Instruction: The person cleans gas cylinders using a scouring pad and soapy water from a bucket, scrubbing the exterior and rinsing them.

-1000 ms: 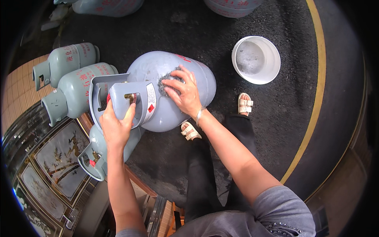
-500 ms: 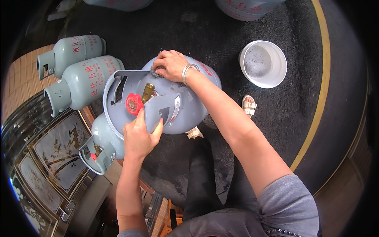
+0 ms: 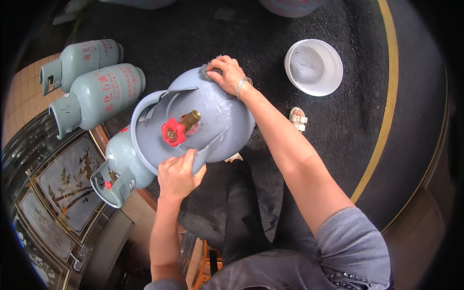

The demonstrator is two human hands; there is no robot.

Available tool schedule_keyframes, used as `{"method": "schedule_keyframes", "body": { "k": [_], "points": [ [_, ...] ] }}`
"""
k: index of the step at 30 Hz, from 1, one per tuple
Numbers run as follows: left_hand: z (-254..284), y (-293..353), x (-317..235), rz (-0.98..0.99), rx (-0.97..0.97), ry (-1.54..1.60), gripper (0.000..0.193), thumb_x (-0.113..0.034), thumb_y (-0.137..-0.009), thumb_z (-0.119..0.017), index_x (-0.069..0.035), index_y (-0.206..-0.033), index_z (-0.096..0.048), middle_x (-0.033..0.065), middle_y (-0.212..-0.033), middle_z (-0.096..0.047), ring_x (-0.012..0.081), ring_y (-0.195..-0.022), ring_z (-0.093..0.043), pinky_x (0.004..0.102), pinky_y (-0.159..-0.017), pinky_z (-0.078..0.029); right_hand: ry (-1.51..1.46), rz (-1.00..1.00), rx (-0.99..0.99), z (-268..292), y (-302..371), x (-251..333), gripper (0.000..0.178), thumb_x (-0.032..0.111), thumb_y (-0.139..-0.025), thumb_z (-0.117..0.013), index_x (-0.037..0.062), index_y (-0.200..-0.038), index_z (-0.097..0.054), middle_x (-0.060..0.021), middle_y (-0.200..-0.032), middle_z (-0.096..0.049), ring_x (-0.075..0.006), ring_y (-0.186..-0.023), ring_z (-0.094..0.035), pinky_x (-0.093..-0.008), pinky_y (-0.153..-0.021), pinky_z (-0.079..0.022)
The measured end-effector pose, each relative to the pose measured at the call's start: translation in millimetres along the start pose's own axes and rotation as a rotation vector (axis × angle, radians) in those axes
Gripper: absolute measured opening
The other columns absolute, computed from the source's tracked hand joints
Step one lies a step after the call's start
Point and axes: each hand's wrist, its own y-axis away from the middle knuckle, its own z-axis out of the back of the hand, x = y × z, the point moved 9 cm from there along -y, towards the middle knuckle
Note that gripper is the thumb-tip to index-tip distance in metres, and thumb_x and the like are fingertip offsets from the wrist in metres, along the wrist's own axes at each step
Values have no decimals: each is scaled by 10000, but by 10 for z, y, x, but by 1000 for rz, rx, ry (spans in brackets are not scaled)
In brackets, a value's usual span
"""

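Note:
A large grey gas cylinder [image 3: 212, 116] stands tilted in front of me, with a red valve handwheel [image 3: 173, 132] and a brass outlet [image 3: 192, 117] inside its collar. My left hand [image 3: 180, 175] is closed round the near edge of the collar [image 3: 202, 159]. On the cylinder's far shoulder, my right hand [image 3: 226, 75] presses a grey scouring pad [image 3: 208, 73] against the metal. Its fingers are curled over the pad, and bangles circle that wrist. The cylinder's lower body is hidden from view.
A white bucket [image 3: 314, 67] of foamy water stands to the right. Two grey cylinders [image 3: 104, 92] [image 3: 87, 60] are at the left, and a smaller cylinder [image 3: 128, 162] sits close beside the large one. More cylinders [image 3: 292, 6] show at the far edge. A yellow line [image 3: 389, 96] runs along the dark ground.
The large cylinder has turned and tilted under my left hand, which still grips its collar. My right hand has moved with the pad slightly farther right and away across the shoulder.

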Motion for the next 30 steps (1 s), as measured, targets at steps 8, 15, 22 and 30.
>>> {"method": "schedule_keyframes", "body": {
  "k": [8,15,22,30],
  "points": [
    [-266,382,-265,-27,55,79,257,-153,-662,-762,-65,-846,-606,56,-604,-599,224,-523,-602,321,-541,-480,84,226,-94,106,783,415,174,174,-744,-749,183,-911,-700,-121,-1252,-507,-370,-1232,-421,-543,-1021,-337],
    [-570,784,-528,-51,123,121,233,-163,-698,-729,-84,-847,-569,31,-604,-576,206,-541,-605,315,-557,-483,329,283,-157,152,1286,587,219,182,-725,-760,204,-942,-737,-32,-952,-523,-248,-948,-490,-411,-873,-357],
    [-727,1089,-667,-41,56,91,233,-184,-722,-713,-97,-808,-514,29,-577,-552,204,-538,-608,322,-549,-487,383,435,127,-15,1719,838,197,146,-747,-716,150,-941,-748,-13,-879,-628,-219,-882,-564,-362,-784,-459],
    [-642,1042,-640,-35,4,182,259,-200,-714,-723,-87,-798,-505,61,-603,-581,248,-571,-628,355,-583,-515,367,314,104,-180,1023,588,184,96,-727,-728,144,-902,-757,-35,-925,-621,-255,-900,-529,-343,-820,-461]
  ]
}}
